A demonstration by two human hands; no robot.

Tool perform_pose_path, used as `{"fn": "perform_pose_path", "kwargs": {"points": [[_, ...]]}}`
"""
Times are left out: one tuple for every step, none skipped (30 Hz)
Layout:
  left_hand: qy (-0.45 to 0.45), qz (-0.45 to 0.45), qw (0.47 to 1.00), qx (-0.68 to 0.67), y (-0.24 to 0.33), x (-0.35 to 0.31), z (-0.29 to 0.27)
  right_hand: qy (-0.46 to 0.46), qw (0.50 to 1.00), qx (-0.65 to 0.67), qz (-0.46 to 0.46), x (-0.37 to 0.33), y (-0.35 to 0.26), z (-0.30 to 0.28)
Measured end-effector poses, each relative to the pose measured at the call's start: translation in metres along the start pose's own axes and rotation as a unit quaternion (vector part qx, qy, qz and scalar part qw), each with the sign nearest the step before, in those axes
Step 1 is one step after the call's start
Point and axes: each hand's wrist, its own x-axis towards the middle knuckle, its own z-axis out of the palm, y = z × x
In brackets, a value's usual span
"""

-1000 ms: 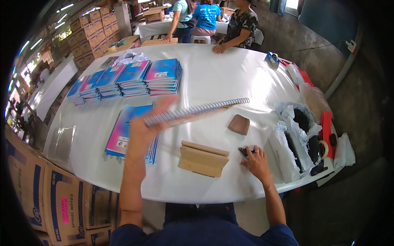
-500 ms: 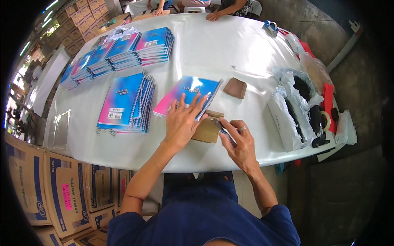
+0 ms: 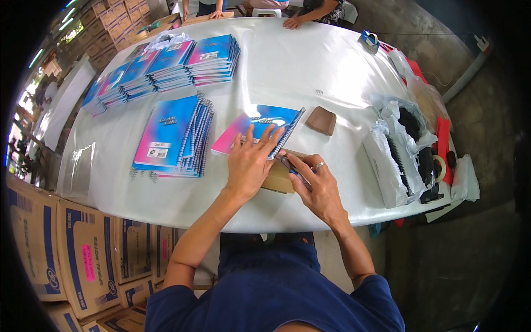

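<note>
A spiral notebook (image 3: 282, 116) with a blue and pink cover lies tilted on the table in front of me. My left hand (image 3: 251, 160) rests flat across its lower part, fingers spread. My right hand (image 3: 319, 188) is closed around a small pliers-like tool (image 3: 291, 168) with blue on its handles. The tool's metal tip is at the lower end of the notebook's wire spiral (image 3: 290, 133); my fingers partly hide the contact. Beneath that corner sits a small brown cardboard box (image 3: 279, 181), partly covered. To the left lies a stack of similar notebooks (image 3: 174, 130).
More notebook stacks (image 3: 213, 58) stand at the far left. A brown tray-like piece (image 3: 321, 121) and a short wire coil (image 3: 319, 92) lie right of the notebook. An opened white package with black coils (image 3: 387, 160) is farther right. Cartons (image 3: 88, 254) stand lower left; another person's hand (image 3: 293, 22) rests at the far edge.
My right hand and the tool have shifted slightly up and closer to the lower end of the spiral. The left hand stays on the notebook. The whole view has moved a little.
</note>
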Motion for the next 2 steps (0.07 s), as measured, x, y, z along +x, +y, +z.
{"fn": "perform_pose_path", "kwargs": {"points": [[0.0,0.003,1.0,0.004,-0.0018,-0.0004,-0.0008,-0.032,0.999,0.032,0.025,0.0011,0.0004,-0.0015],[0.0,0.006,1.0,0.007,-0.0033,0.0002,-0.0013,-0.034,0.999,0.033,0.021,0.0036,0.0,-0.0005]]}}
